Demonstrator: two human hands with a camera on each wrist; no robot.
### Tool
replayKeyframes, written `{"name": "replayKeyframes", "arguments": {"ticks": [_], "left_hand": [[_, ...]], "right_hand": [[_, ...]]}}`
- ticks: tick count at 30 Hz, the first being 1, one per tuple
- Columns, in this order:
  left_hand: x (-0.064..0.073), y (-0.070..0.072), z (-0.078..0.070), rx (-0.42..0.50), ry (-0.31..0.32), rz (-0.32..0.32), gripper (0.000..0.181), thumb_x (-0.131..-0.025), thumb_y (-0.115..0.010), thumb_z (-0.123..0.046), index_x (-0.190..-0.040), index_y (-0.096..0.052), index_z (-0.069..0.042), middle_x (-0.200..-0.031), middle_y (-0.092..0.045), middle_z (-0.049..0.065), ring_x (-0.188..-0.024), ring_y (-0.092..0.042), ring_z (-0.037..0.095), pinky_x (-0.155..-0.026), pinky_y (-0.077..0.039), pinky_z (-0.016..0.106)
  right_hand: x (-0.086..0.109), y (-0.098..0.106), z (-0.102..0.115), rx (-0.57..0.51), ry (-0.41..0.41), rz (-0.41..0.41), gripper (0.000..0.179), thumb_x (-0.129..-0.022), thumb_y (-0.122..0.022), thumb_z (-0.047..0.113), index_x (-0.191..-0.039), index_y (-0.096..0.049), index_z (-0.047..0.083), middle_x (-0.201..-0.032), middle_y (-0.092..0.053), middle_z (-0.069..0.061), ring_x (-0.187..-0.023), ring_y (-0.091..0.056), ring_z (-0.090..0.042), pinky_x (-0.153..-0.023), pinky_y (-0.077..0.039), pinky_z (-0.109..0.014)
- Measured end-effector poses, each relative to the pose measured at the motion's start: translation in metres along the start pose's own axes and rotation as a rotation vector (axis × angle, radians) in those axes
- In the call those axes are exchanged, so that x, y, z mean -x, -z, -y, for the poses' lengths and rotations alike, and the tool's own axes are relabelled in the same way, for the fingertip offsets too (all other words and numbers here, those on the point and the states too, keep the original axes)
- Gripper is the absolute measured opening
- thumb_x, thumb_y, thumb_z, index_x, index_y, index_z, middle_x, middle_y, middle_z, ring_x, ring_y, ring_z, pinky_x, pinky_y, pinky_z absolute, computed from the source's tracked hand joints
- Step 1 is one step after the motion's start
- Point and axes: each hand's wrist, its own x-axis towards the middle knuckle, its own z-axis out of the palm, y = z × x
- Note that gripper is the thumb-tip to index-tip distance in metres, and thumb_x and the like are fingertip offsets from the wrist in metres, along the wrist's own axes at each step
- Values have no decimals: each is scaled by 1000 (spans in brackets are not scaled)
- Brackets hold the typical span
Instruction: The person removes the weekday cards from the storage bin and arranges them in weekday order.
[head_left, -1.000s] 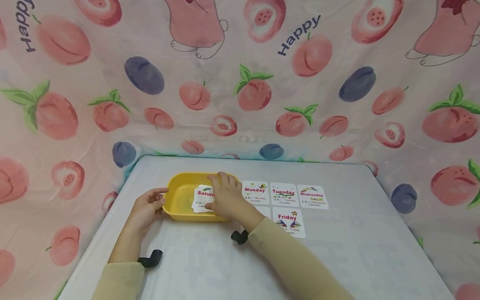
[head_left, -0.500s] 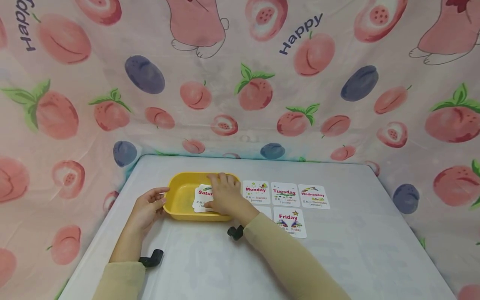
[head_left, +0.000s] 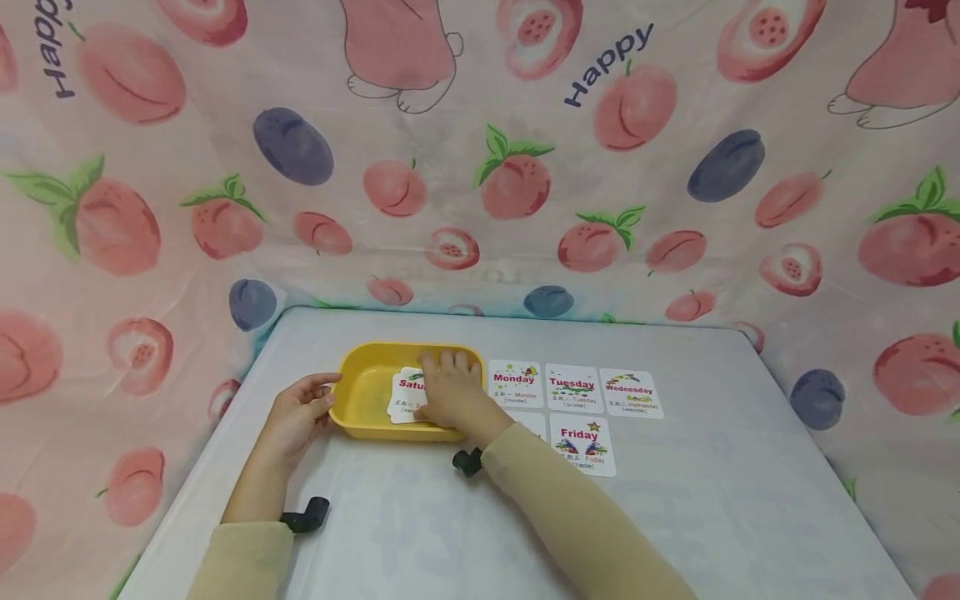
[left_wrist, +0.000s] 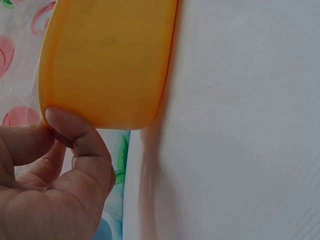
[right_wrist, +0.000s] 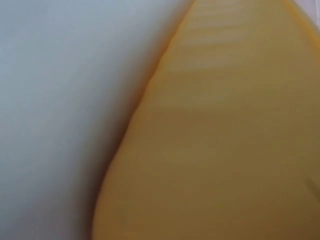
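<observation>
A yellow plastic tray point(head_left: 363, 432) stands on the table, and my left hand point(head_left: 300, 414) pinches its left end at the rim; the left wrist view shows the thumb against the outer wall point(left_wrist: 107, 65). Inside, toward the right, lies a white Saturday card point(head_left: 407, 398) with another card edge showing beneath it. My right hand point(head_left: 456, 398) reaches over the tray's right part and covers the right half of that card. Its fingers point away and bend down into the tray; whether they grip a card is hidden. The right wrist view shows only blurred tray wall point(right_wrist: 215, 150).
Right of the tray lie the Monday card point(head_left: 514, 385), Tuesday card point(head_left: 573, 390) and Wednesday card point(head_left: 632, 394) in a row. Below them are the Friday card point(head_left: 582, 447) and a card mostly hidden by my right forearm. Fruit-printed cloth point(head_left: 465, 183) hangs behind the white table point(head_left: 712, 517).
My right hand and wrist have shifted slightly left and lower over the tray, covering a bit more of the Saturday card. My left hand keeps its hold on the rim.
</observation>
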Motion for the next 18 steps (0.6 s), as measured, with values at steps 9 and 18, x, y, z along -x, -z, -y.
{"name": "replayKeyframes", "arguments": {"ticks": [9,18], "left_hand": [[0,0,0,0,19,-1,45,-112,-53,-8,-156,-51,-9,-113,-49,2,-94,-53,15,-77,-54,21],[-2,1,1,15,16,-4,44,-112,-53,-7,-156,-52,-10,-114,-50,2,-96,-53,17,-77,-55,21]], "right_hand": [[-3,-6,0,5,-12,32,94,-91,-83,52,-164,-31,24,-153,-45,-12,-138,-39,-34,-123,-31,-58],[-3,-6,0,-14,-8,37,94,-90,-84,52,-164,-32,24,-153,-44,-12,-139,-38,-33,-123,-31,-58]]}}
